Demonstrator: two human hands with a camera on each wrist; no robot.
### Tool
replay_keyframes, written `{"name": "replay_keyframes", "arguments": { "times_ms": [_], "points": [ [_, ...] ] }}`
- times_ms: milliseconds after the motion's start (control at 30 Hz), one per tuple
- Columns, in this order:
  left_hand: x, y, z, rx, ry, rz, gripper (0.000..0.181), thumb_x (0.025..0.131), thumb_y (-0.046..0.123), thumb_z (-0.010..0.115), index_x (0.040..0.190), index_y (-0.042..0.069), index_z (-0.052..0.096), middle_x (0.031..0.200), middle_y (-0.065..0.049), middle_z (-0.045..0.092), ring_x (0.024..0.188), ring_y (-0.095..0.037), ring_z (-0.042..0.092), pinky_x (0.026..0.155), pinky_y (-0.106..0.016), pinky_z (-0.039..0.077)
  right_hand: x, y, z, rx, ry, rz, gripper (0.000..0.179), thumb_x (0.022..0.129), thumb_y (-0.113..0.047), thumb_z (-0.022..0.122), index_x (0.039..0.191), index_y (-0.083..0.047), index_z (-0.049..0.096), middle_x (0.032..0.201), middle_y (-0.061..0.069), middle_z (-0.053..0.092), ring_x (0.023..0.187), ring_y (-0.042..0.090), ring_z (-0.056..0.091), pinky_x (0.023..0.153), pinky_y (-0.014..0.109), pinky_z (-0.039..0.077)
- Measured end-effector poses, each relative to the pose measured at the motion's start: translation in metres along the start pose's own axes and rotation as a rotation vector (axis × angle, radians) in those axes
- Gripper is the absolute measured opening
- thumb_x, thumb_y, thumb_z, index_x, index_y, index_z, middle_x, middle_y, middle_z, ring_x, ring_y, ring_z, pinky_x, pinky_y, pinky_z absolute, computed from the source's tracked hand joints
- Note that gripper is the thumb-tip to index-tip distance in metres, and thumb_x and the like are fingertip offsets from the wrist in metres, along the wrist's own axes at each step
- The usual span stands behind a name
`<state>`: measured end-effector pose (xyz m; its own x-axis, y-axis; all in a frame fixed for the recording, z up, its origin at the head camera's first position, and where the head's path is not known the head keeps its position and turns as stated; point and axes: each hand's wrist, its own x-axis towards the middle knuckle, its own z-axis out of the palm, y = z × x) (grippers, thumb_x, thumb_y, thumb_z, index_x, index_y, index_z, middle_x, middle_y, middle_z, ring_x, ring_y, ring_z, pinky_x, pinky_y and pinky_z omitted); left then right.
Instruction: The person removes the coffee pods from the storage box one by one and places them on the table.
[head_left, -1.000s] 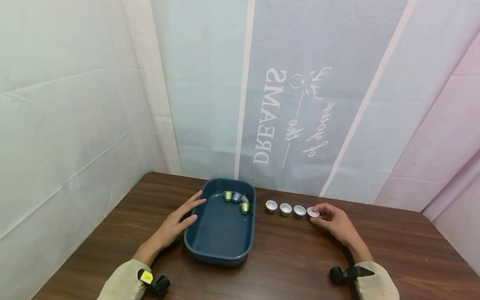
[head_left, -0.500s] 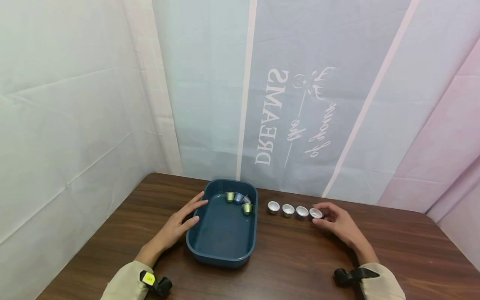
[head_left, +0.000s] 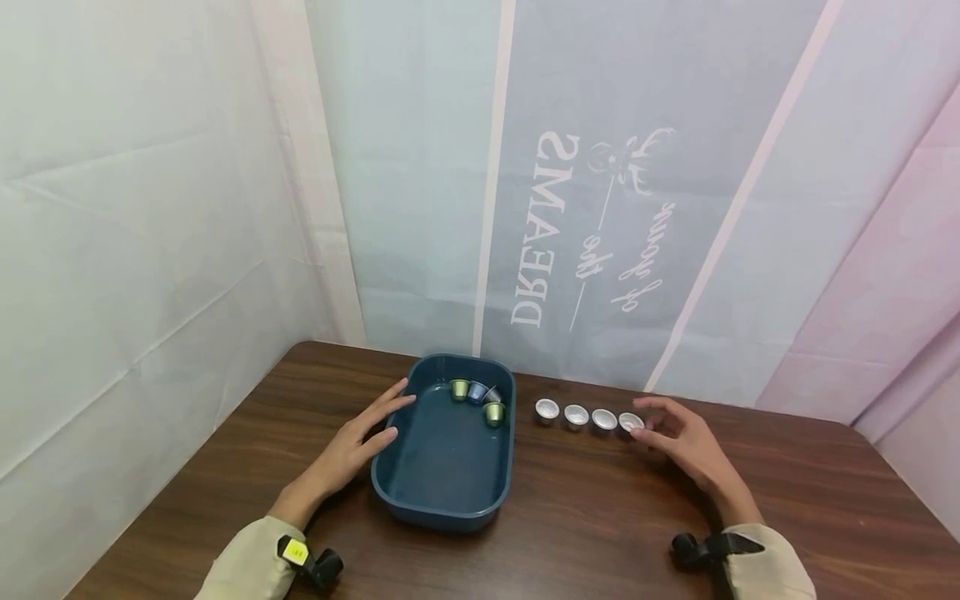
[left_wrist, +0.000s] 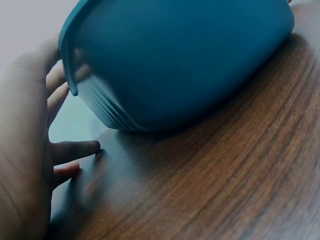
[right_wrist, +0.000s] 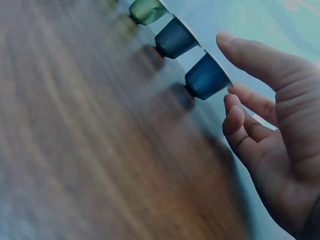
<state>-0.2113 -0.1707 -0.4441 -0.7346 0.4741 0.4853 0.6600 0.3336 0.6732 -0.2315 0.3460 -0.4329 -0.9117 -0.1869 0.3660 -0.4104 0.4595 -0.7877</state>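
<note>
Several coffee capsules stand in a row on the table, silver lids up; the rightmost capsule (head_left: 631, 422) shows a dark blue body in the right wrist view. Around its right side is my right hand (head_left: 686, 437), thumb and fingers spread, nothing gripped. A fingertip (right_wrist: 231, 91) sits at that capsule's rim; touching or just apart, I cannot tell. My left hand (head_left: 352, 442) rests at the left rim of a dark blue bin (head_left: 442, 512), fingertips reaching over the edge. Inside the bin's far right corner lie several capsules, among them a green capsule (head_left: 494, 414).
The brown wooden table (head_left: 600, 533) ends at a hanging printed cloth (head_left: 420, 208) behind the bin and row. A white cloth (head_left: 150, 250) hangs along the left side. Black straps with cameras sit on both sleeves.
My right hand has drawn slightly right and loosened from the rightmost capsule, its thumb and index finger spreading. That capsule stays at the row's end. The left hand keeps its place on the bin.
</note>
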Motion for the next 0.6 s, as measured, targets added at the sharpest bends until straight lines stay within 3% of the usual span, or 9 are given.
{"name": "replay_keyframes", "arguments": {
  "times_ms": [133, 300, 367, 533, 600],
  "points": [
    [0.002, 0.001, -0.002, 0.002, -0.003, -0.001, 0.048, 0.100, 0.010, 0.047, 0.147, 0.017, 0.039, 0.158, -0.005, 0.018, 0.143, -0.026, 0.019, 0.102, -0.062, 0.026, 0.003, -0.009, -0.002, 0.016, 0.014, 0.000, 0.047, 0.083, -0.009, 0.076, 0.125, 0.001, 0.056, 0.084, 0.019, 0.059, 0.066, 0.024, 0.060, 0.052, 0.032, 0.049],
    [0.003, 0.000, -0.003, -0.001, -0.004, -0.004, 0.049, 0.100, 0.007, 0.047, 0.147, 0.014, 0.039, 0.158, -0.007, 0.018, 0.143, -0.029, 0.019, 0.102, -0.063, 0.025, 0.008, -0.025, -0.001, -0.025, 0.034, -0.035, 0.036, 0.089, -0.012, 0.070, 0.122, -0.004, 0.059, 0.110, 0.020, 0.062, 0.090, 0.017, 0.064, 0.070, 0.023, 0.052],
    [0.004, 0.005, -0.003, -0.005, -0.005, -0.006, 0.048, 0.099, 0.005, 0.047, 0.146, 0.011, 0.040, 0.157, -0.009, 0.019, 0.142, -0.032, 0.019, 0.102, -0.063, 0.024, 0.010, -0.033, 0.002, -0.010, 0.036, -0.059, 0.031, 0.090, -0.012, 0.068, 0.119, -0.004, 0.059, 0.117, 0.020, 0.061, 0.098, 0.020, 0.063, 0.076, 0.021, 0.051],
    [0.003, 0.005, -0.003, 0.000, -0.002, -0.009, 0.048, 0.099, 0.006, 0.047, 0.146, 0.013, 0.040, 0.157, -0.008, 0.019, 0.142, -0.029, 0.019, 0.103, -0.063, 0.024, 0.018, -0.055, 0.014, 0.035, 0.012, -0.099, 0.026, 0.092, -0.010, 0.065, 0.115, -0.002, 0.059, 0.116, 0.016, 0.060, 0.102, 0.026, 0.062, 0.075, 0.024, 0.052],
    [0.002, 0.002, -0.001, 0.008, 0.000, -0.008, 0.048, 0.099, 0.005, 0.047, 0.146, 0.013, 0.040, 0.158, -0.007, 0.019, 0.142, -0.028, 0.019, 0.103, -0.063, 0.025, 0.020, -0.061, 0.020, 0.038, -0.004, -0.114, 0.026, 0.092, -0.009, 0.065, 0.116, -0.002, 0.059, 0.116, 0.015, 0.059, 0.101, 0.022, 0.063, 0.075, 0.025, 0.052]
  ]
}}
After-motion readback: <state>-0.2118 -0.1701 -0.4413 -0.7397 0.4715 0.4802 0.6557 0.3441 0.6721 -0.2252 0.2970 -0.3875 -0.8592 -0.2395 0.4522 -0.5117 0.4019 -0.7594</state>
